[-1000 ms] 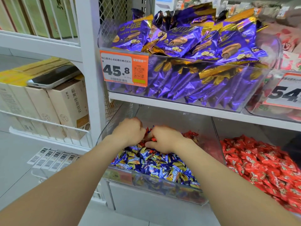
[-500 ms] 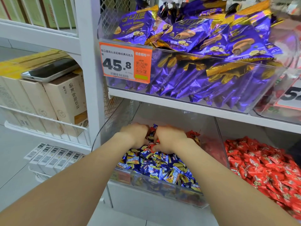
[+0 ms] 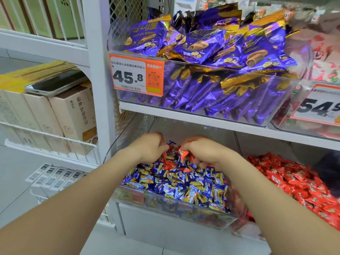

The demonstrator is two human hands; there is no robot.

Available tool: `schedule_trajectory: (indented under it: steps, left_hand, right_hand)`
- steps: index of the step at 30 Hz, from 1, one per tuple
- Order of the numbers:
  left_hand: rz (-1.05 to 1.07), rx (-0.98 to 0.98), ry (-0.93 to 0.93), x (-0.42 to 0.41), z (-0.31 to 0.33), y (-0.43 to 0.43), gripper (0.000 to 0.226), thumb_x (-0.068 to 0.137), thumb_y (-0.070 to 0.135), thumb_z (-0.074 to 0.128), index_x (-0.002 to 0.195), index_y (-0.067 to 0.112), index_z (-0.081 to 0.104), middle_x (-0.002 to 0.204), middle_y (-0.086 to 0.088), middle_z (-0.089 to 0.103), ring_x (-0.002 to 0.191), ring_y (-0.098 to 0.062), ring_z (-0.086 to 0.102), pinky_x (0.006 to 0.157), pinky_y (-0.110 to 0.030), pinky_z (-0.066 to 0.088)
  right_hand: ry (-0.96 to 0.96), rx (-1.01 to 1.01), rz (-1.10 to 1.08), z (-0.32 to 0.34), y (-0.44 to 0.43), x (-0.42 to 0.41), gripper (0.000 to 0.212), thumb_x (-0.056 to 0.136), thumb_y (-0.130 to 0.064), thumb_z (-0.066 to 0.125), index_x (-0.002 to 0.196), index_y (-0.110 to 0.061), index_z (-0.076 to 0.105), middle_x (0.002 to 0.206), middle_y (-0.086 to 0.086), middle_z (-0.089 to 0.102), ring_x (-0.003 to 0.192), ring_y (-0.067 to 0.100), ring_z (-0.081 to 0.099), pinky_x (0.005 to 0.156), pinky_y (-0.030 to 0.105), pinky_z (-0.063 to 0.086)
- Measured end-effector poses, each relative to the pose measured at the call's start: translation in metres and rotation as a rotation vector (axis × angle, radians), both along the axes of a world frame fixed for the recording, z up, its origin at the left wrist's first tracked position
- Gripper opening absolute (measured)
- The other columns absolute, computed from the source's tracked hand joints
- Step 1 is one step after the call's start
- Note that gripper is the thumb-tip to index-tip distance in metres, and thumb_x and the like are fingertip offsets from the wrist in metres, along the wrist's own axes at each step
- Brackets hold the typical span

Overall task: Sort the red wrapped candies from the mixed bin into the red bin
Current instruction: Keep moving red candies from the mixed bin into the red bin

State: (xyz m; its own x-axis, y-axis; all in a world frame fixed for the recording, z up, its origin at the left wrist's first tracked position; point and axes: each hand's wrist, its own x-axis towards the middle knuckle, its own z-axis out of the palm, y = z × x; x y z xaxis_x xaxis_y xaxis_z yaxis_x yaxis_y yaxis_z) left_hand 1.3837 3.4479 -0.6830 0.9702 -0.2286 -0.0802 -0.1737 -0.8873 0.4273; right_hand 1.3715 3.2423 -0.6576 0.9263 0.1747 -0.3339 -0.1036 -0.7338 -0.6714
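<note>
Far from done: pinching a red candy (image 3: 184, 154) with the right hand (image 3: 206, 153), left hand (image 3: 149, 150) hold unclear, more reds (image 3: 170, 165) under both.

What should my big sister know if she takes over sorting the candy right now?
The left hand is curled into the pile in the mixed bin; whether it holds a candy is hidden.
The right hand pinches one red wrapped candy above that pile.
The red bin, to the right, is already heaped with red.
Left to do: drop this one there, then pick more red candies from among the blue candies.
</note>
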Motion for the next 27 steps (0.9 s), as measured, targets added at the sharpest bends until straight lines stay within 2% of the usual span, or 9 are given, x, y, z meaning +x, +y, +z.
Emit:
schedule_trajectory:
  steps: [5, 10, 14, 17, 19, 22, 24, 25, 27]
  left_hand:
    - [0.022, -0.302, 0.114, -0.028, 0.014, -0.010, 0.025, 0.104, 0.036, 0.062, 0.096, 0.012, 0.063, 0.083, -0.002, 0.080, 0.049, -0.010, 0.050, 0.049, -0.022, 0.039]
    - [0.051, -0.596, 0.192, -0.050, 0.022, -0.025, 0.016, 0.103, 0.029, 0.063, 0.112, 0.016, 0.065, 0.088, -0.002, 0.079, 0.053, -0.013, 0.048, 0.045, -0.022, 0.036]
    - [-0.069, -0.740, 0.239, -0.078, 0.037, -0.057, 0.019, 0.104, 0.028, 0.059, 0.104, 0.024, 0.077, 0.087, 0.003, 0.077, 0.059, -0.012, 0.048, 0.051, -0.024, 0.040]
    - [-0.120, -0.839, 0.132, -0.098, 0.052, -0.090, 0.019, 0.104, 0.030, 0.061, 0.102, 0.021, 0.077, 0.086, 0.001, 0.076, 0.056, -0.010, 0.049, 0.051, -0.020, 0.040]
    - [-0.144, -0.915, 0.079, -0.107, 0.058, -0.113, 0.019, 0.104, 0.033, 0.062, 0.101, 0.022, 0.077, 0.087, 0.000, 0.077, 0.057, -0.008, 0.050, 0.053, -0.020, 0.041]
    - [-0.188, -0.872, 0.025, -0.115, 0.062, -0.144, 0.016, 0.102, 0.037, 0.064, 0.099, 0.027, 0.077, 0.089, 0.005, 0.078, 0.059, -0.002, 0.053, 0.059, -0.016, 0.041]
    - [-0.223, -0.735, -0.069, -0.117, 0.061, -0.166, 0.013, 0.100, 0.036, 0.066, 0.096, 0.030, 0.077, 0.086, 0.016, 0.076, 0.065, 0.004, 0.060, 0.065, -0.014, 0.044]
    - [-0.229, -0.665, -0.120, -0.116, 0.061, -0.177, 0.012, 0.099, 0.035, 0.066, 0.095, 0.031, 0.077, 0.087, 0.019, 0.075, 0.073, 0.004, 0.064, 0.072, -0.018, 0.047]
    - [-0.206, -0.554, -0.199, -0.113, 0.060, -0.200, 0.012, 0.096, 0.037, 0.066, 0.093, 0.032, 0.077, 0.089, 0.021, 0.074, 0.086, 0.001, 0.065, 0.083, -0.024, 0.049]
  right_hand:
    - [0.055, 0.106, 0.000, 0.004, -0.011, -0.022, 0.020, 0.107, -0.024, 0.047, 0.114, -0.013, 0.062, 0.100, 0.005, 0.082, 0.060, 0.012, 0.051, 0.042, 0.021, 0.037]
    - [-0.092, 0.204, -0.119, 0.026, -0.031, -0.058, 0.022, 0.103, -0.029, 0.053, 0.112, -0.024, 0.072, 0.097, -0.004, 0.079, 0.060, 0.011, 0.057, 0.045, 0.020, 0.042]
    - [-0.009, 0.397, -0.209, 0.048, -0.063, -0.092, 0.023, 0.097, -0.021, 0.059, 0.091, -0.017, 0.081, 0.070, 0.004, 0.062, 0.048, 0.015, 0.038, 0.045, 0.021, 0.025]
    - [-0.344, 0.032, -0.279, 0.045, -0.104, -0.102, 0.029, 0.093, -0.028, 0.056, 0.077, -0.015, 0.076, 0.060, 0.002, 0.062, 0.047, 0.020, 0.050, 0.049, 0.028, 0.038]
    - [-0.531, -0.255, -0.301, 0.040, -0.132, -0.104, 0.025, 0.094, -0.033, 0.056, 0.080, -0.021, 0.073, 0.069, 0.001, 0.071, 0.064, 0.023, 0.066, 0.060, 0.032, 0.049]
    - [-0.457, -0.281, -0.194, 0.024, -0.181, -0.105, 0.011, 0.099, -0.030, 0.063, 0.101, -0.031, 0.074, 0.098, -0.005, 0.077, 0.088, 0.019, 0.072, 0.079, 0.031, 0.053]
    - [-0.419, -0.340, -0.020, 0.017, -0.209, -0.111, 0.024, 0.096, -0.024, 0.071, 0.117, -0.036, 0.074, 0.120, -0.011, 0.071, 0.113, 0.010, 0.064, 0.104, 0.023, 0.045]
    - [-0.410, -0.333, 0.011, 0.017, -0.220, -0.113, 0.031, 0.095, -0.020, 0.072, 0.122, -0.036, 0.074, 0.124, -0.015, 0.067, 0.118, 0.000, 0.059, 0.108, 0.015, 0.039]
    - [-0.371, -0.198, -0.014, 0.022, -0.233, -0.121, 0.035, 0.098, -0.010, 0.067, 0.124, -0.031, 0.076, 0.110, -0.029, 0.069, 0.102, -0.015, 0.059, 0.098, 0.011, 0.045]
